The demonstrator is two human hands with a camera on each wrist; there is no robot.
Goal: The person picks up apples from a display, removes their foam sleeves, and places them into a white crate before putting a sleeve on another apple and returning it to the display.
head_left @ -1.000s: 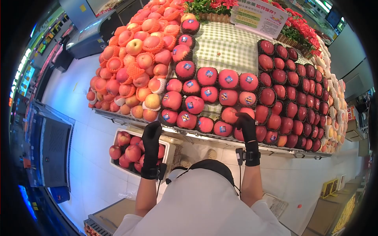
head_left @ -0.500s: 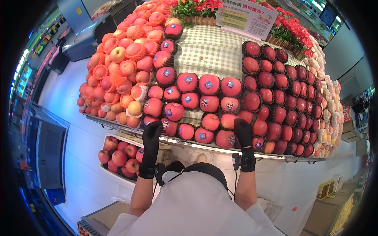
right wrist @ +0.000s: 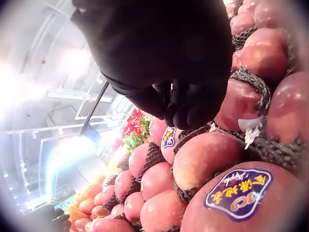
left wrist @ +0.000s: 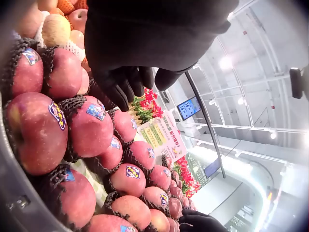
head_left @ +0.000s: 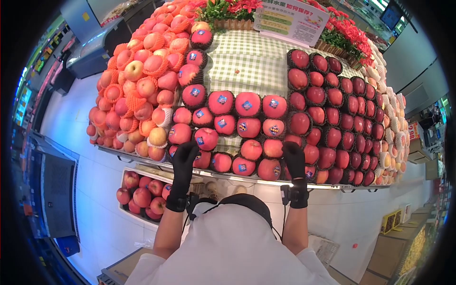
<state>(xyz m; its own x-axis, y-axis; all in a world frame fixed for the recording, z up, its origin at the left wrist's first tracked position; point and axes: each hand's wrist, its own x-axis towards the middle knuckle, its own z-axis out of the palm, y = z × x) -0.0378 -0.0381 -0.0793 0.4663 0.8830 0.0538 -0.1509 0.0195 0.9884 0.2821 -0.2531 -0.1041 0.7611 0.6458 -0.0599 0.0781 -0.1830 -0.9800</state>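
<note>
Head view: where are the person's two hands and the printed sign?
left hand point(head_left: 185, 159), head view, back of the black glove.
right hand point(head_left: 294, 159), head view, back of the black glove.
printed sign point(head_left: 290, 19), head view, middle of its face.

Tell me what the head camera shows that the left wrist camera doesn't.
Only the head view shows the white crate of apples on the floor, the checked cloth and the person's white top. Only the left wrist view shows the ceiling lights and a hanging screen. Both show the gloved left hand, the stickered apples in dark nets and the printed sign.
</note>
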